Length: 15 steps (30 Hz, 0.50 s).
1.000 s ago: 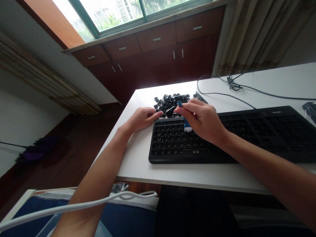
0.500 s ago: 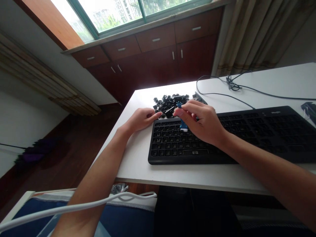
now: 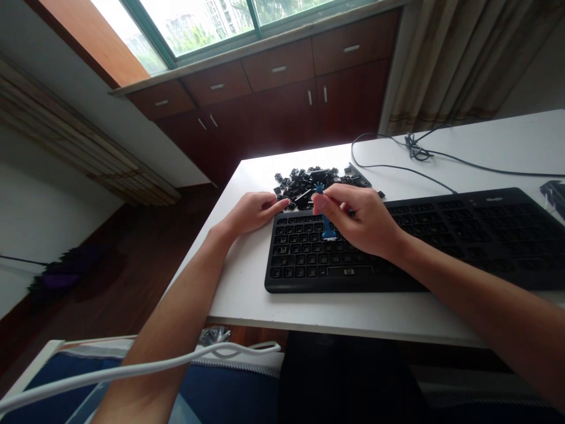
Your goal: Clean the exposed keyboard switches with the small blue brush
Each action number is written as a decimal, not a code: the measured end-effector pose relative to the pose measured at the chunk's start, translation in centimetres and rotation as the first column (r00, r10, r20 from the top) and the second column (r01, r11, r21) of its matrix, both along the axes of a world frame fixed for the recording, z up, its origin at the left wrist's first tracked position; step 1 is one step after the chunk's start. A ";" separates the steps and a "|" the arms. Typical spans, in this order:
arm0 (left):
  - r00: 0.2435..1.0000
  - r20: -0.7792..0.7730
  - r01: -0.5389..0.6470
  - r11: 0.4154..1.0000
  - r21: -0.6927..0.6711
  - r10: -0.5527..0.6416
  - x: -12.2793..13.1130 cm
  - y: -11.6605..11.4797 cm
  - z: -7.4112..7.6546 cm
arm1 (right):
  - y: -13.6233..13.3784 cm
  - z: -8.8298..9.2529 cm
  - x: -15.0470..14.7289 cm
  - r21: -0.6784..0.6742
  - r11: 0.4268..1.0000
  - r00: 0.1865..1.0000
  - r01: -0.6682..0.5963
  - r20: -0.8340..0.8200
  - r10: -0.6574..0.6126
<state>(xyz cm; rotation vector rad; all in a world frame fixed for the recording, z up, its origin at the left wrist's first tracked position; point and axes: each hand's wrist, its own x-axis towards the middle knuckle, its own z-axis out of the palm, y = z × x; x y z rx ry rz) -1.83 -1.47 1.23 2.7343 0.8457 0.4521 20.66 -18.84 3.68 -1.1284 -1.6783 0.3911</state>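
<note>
A black keyboard [image 3: 353,271] with its keycaps off lies on the white table, its bare key sockets showing. My right hand [image 3: 359,221] pinches a small blue brush [image 3: 327,228] between thumb and fingers. The brush is upright, white bristles down over the sockets on the keyboard's left part; its splayed blue top sticks out above my fingers. At the keyboard's far left corner, my left hand [image 3: 251,213] rests on the table with its thumb stretched out along the corner and its fingers partly hidden. Loose black keycaps [image 3: 304,182] are heaped just behind the keyboard.
A black cable [image 3: 397,167] runs from the keyboard's back and is bundled farther off. Something dark in clear wrapping [image 3: 554,197] lies at the right. The white table [image 3: 247,303] ends near my left forearm. A white tube-like bar [image 3: 145,369] crosses in front of that forearm.
My right hand has shifted slightly, and the brush's bristle end is a little lower over the sockets. My left hand has stayed in place.
</note>
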 end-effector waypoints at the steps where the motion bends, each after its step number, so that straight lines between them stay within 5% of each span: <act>1: 1.000 -0.004 -0.001 1.000 -0.002 0.001 0.0 0.0 0.0 | 0.0 0.0 0.0 -0.025 1.000 0.999 -0.007 -0.038 0.006; 7: 1.000 -0.008 -0.008 1.000 -0.017 0.008 0.1 -0.1 0.1 | -0.1 -0.1 -0.1 -0.135 0.991 0.977 -0.021 -0.213 -0.009; 15: 1.000 0.008 0.011 1.000 0.000 -0.011 0.1 0.0 0.0 | 0.2 -0.5 -0.1 0.077 0.994 0.997 0.078 0.019 -0.080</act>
